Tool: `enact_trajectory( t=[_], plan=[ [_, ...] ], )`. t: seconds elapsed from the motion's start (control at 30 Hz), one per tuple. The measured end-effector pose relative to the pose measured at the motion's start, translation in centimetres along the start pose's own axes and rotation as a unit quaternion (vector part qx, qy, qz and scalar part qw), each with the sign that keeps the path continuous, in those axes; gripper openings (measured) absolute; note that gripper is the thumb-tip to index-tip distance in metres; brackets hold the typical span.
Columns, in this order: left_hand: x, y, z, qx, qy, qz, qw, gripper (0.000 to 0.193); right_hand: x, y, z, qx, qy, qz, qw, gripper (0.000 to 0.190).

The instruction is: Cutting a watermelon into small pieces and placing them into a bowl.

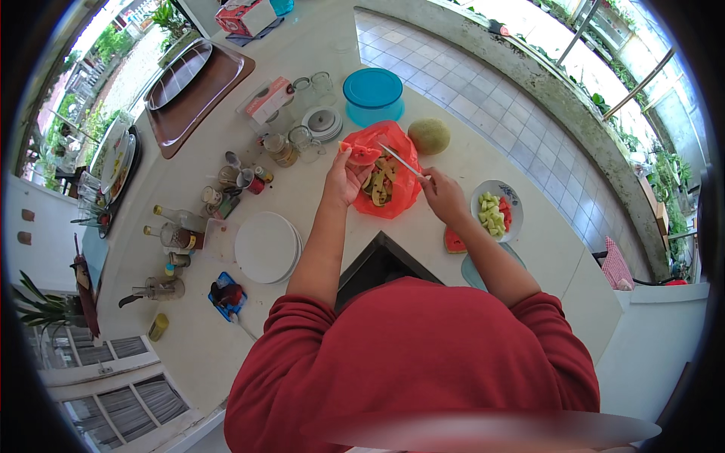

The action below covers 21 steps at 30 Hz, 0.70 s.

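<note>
My left hand [346, 180] holds a piece of red watermelon [362, 154] above a red plastic bag [405, 192]. In my right hand [442, 192] is a knife [401, 160], its blade pointing up and left over the bag, close to the watermelon. Fruit peelings [378, 186] lie inside the bag. Right of my right hand, a white plate [514, 218] carries pale green melon cubes [490, 214] and red watermelon cubes [506, 213]. Another watermelon piece [453, 242] rests on the counter, partly hidden by my right forearm. A whole melon [429, 136] stands beyond the bag.
A blue-lidded tub [372, 90] stands behind the bag. To the left are stacked white plates [265, 247], glass mugs [306, 141], bottles [182, 235] and a brown tray [187, 119]. A dark recess [382, 257] lies before my body; a light-blue board [474, 272] sits under my right forearm.
</note>
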<state>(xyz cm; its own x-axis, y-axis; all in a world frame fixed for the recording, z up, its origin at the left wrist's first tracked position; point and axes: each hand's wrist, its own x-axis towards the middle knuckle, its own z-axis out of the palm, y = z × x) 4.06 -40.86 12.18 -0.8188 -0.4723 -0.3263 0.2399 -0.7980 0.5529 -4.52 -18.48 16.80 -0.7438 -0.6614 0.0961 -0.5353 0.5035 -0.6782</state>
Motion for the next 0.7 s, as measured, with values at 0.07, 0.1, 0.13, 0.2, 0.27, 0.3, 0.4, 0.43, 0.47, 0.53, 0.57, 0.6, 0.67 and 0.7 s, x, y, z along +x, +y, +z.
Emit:
enact_trajectory(
  t=[0.07, 0.1, 0.13, 0.2, 0.27, 0.3, 0.4, 0.43, 0.47, 0.53, 0.57, 0.6, 0.67, 0.7],
  plan=[
    [-0.2, -0.5, 0.1, 0.008, 0.007, 0.010, 1.000, 0.024, -0.3, -0.9, 0.7, 0.082, -0.017, 0.015, 0.996, 0.027],
    [-0.2, -0.8, 0.5, 0.018, 0.012, 0.018, 1.000, 0.026, -0.3, -0.8, 1.2, 0.120, -0.061, 0.019, 0.991, 0.027],
    [-0.4, -1.0, 0.7, 0.019, 0.011, 0.017, 1.000, 0.026, -0.4, -0.7, 1.8, 0.159, -0.104, 0.023, 0.981, 0.027],
    [-0.9, -1.3, 0.9, -0.005, -0.005, 0.007, 1.000, 0.029, -0.1, -0.5, 2.8, 0.171, -0.104, 0.026, 0.980, 0.028],
    [-1.1, -1.8, 1.0, -0.006, -0.002, 0.020, 1.000, 0.029, 0.2, -0.2, 3.3, 0.182, -0.106, 0.026, 0.977, 0.029],
    [-1.3, -1.8, 1.2, -0.008, 0.001, 0.032, 0.999, 0.030, 0.3, -0.1, 3.2, 0.183, -0.112, 0.046, 0.976, 0.030],
    [-2.0, -1.4, 1.3, 0.054, -0.017, 0.056, 0.997, 0.033, 0.8, 1.2, 3.1, 0.176, -0.083, 0.049, 0.980, 0.032],
    [-2.0, -1.3, 1.2, 0.053, -0.016, 0.057, 0.997, 0.033, 1.0, 1.6, 3.0, 0.169, -0.047, 0.031, 0.984, 0.032],
    [-2.1, -1.1, 1.1, 0.066, -0.014, 0.072, 0.995, 0.035, 1.3, 2.1, 2.9, 0.168, -0.049, 0.030, 0.984, 0.032],
    [-2.1, -0.7, 0.4, 0.079, -0.010, 0.088, 0.993, 0.037, 1.6, 1.4, 1.9, 0.089, 0.024, -0.001, 0.996, 0.030],
    [-2.2, -0.4, 0.0, 0.081, -0.006, 0.098, 0.992, 0.037, 1.5, 0.8, 1.6, 0.089, 0.022, -0.002, 0.996, 0.030],
    [-2.2, -0.2, -0.2, 0.084, -0.002, 0.107, 0.991, 0.038, 1.4, -0.1, 1.1, 0.105, 0.036, -0.018, 0.994, 0.029],
    [-2.3, 0.2, -0.6, 0.086, -0.012, 0.109, 0.990, 0.039, 1.3, -0.8, 1.4, 0.122, 0.049, -0.035, 0.991, 0.027],
    [-2.4, 0.4, -0.4, 0.088, -0.023, 0.109, 0.990, 0.039, 1.3, -0.7, 1.7, 0.117, -0.016, -0.052, 0.992, 0.026]
  ],
)
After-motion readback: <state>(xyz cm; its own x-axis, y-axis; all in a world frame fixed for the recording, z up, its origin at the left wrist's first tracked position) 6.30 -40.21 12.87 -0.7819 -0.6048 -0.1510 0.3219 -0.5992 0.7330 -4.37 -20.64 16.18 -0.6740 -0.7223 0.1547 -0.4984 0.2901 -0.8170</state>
